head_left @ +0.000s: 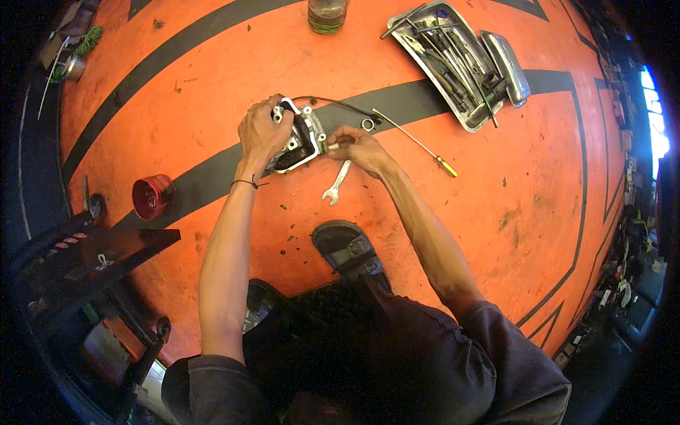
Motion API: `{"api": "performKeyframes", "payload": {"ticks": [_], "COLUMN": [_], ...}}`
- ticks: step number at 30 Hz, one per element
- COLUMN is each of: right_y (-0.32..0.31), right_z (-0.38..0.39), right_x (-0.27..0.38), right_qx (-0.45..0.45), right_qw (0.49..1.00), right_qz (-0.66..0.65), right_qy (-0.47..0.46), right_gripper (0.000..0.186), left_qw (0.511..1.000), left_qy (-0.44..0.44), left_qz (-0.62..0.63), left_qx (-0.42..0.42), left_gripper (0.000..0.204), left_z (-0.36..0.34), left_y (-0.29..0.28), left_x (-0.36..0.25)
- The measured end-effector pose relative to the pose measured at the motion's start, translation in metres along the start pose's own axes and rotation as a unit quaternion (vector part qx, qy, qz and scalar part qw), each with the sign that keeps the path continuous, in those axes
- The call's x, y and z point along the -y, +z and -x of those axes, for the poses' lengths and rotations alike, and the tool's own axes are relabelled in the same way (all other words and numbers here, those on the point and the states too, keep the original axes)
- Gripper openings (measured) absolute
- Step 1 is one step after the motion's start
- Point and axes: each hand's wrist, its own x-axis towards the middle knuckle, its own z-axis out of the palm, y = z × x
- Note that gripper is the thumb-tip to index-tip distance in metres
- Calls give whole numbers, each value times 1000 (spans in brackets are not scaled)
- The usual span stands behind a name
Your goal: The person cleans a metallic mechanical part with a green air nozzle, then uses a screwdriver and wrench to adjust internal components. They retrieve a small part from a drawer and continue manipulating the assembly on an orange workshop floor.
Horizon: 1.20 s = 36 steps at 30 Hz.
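My left hand is wrapped round the far left side of a metal engine part, which looks like a cylinder head with a dark hollow and a bright rim. At its right side, my right hand pinches something small and pale against the part; its kind is too small to make out. A combination wrench lies partly under my right hand, its open end toward me and its ring showing beyond my fingers. Behind the part curves a thin black cable. A screwdriver with a yellow handle rests to the right.
A metal tray full of tools stands at the far right, a silver lid-like piece beside it. There is a red cup at left and a jar at the far edge. A dark stand occupies the near left.
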Motion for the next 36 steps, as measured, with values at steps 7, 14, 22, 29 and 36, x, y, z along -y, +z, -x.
{"api": "performKeyframes", "payload": {"ticks": [7,14,22,29,36], "right_y": [16,-4,6,15,15], "right_z": [18,9,11,9,20], "right_x": [35,8,28,33,7], "right_qx": [5,-6,34,31,-23], "right_qw": [988,993,996,968,999], "right_qz": [25,76,52,130,26], "right_qy": [152,-91,61,212,-33], "right_gripper": [44,38,24,22,14], "left_qw": [999,1000,999,999,999], "left_qy": [-18,1,19,17,20], "left_qz": [32,11,0,17,25], "left_qx": [-4,4,27,32,30], "left_gripper": [43,44,44,43,42], "left_z": [-5,-1,2,2,0], "left_y": [-3,-4,-2,-7,-2], "left_x": [13,4,3,7,5]}}
